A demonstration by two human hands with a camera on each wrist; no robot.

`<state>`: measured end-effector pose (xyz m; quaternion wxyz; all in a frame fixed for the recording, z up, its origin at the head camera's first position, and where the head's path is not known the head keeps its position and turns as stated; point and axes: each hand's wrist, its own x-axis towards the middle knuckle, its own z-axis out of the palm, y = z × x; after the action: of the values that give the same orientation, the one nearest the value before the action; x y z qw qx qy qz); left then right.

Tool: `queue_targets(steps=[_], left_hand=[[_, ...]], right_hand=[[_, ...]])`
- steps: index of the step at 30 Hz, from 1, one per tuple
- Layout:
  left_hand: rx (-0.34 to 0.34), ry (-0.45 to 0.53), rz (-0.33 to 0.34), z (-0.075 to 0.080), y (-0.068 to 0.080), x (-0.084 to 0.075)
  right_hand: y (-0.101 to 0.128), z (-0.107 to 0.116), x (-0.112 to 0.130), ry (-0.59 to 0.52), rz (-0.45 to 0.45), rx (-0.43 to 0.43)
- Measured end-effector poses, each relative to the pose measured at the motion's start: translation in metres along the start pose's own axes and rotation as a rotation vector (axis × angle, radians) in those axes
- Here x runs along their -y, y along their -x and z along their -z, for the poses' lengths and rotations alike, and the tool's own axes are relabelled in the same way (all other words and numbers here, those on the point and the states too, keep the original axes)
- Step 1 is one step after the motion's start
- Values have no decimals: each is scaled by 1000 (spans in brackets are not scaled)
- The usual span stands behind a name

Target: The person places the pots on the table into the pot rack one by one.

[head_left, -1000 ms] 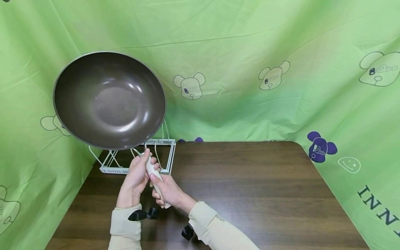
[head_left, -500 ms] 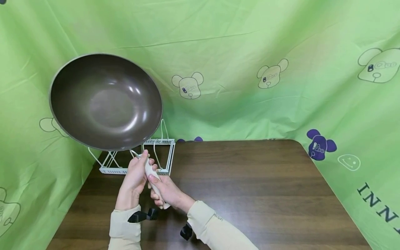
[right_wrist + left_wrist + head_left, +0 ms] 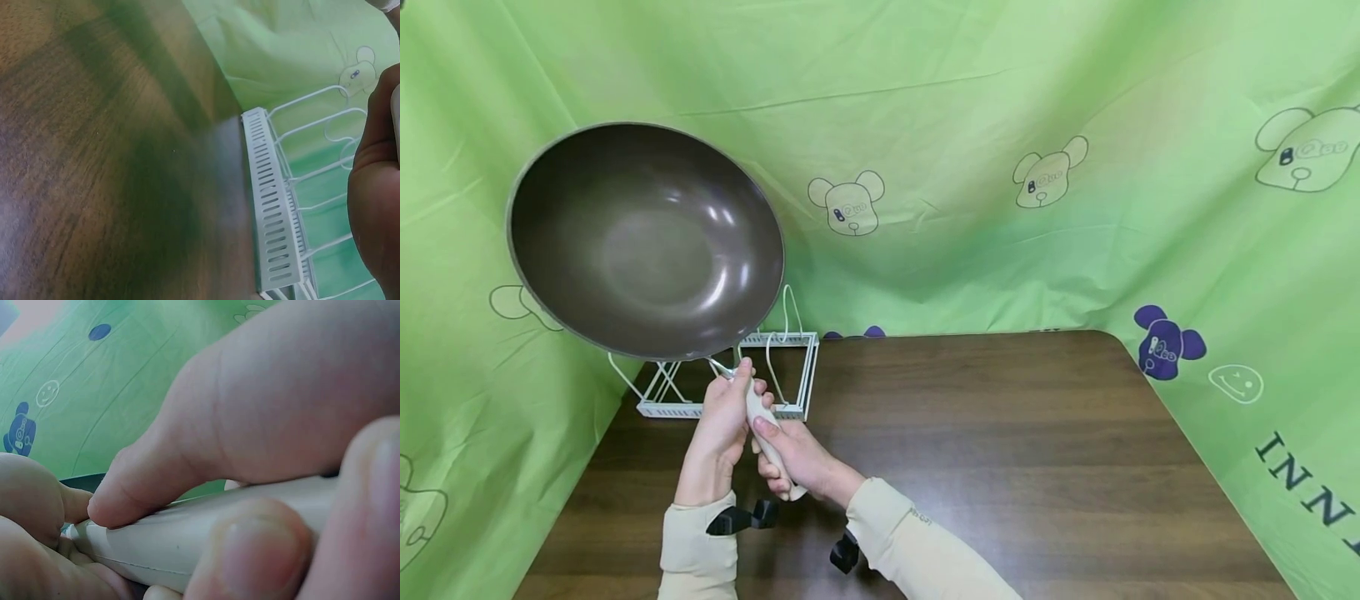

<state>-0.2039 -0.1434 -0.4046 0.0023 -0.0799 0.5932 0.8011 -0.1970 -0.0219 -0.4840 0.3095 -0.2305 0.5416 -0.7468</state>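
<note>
A large dark wok [image 3: 647, 242] hangs tilted in the air at the left of the head view, its inside facing me. Its pale handle [image 3: 763, 425] slants down to the right. My left hand [image 3: 722, 421] grips the handle near the pan, the thumb lying along it. Lower down, my right hand [image 3: 801, 458] holds the handle's end with the thumb on top. In the left wrist view, fingers and thumb wrap the cream handle [image 3: 162, 544]. Below and behind the wok stands a white wire rack [image 3: 811, 375], partly hidden by the wok and my hands.
The brown wooden table [image 3: 1000, 433] reaches to the right of the rack. A green curtain [image 3: 940, 167] with bear prints hangs behind it and along both sides. In the right wrist view, the slotted edge of the rack [image 3: 269, 200] lies beside the hand.
The wok has shifted slightly left in the head view, with both hands moving along on its handle. Their grip looks the same. The rack stays in place.
</note>
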Motion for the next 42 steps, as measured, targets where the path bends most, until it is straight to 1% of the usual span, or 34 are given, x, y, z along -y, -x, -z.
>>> queue_targets(steps=[7, 13, 20, 23, 28, 32, 39, 42], left_hand=[[-2, -38, 0, 0, 2, -1], [4, -72, -22, 1, 4, 0], [4, -164, -31, 1, 5, 0], [-6, -192, -39, 1, 5, 1], [-19, -188, -45, 1, 5, 3], [-18, -205, -48, 0, 6, 3], [-32, -280, -81, -3, 11, -2], [-45, -294, -87, -4, 11, -3]], right_hand=[[0, -2, -3, -34, -15, 3], [-1, -3, -6, -53, -30, 10], [-1, -2, -8, -87, -59, 34], [-1, -2, -9, -109, -65, 48], [0, -2, -10, -134, -78, 59], [0, -2, -10, -147, -80, 78], [-1, -4, -10, -177, -72, 115], [-2, -6, -9, -188, -67, 122]])
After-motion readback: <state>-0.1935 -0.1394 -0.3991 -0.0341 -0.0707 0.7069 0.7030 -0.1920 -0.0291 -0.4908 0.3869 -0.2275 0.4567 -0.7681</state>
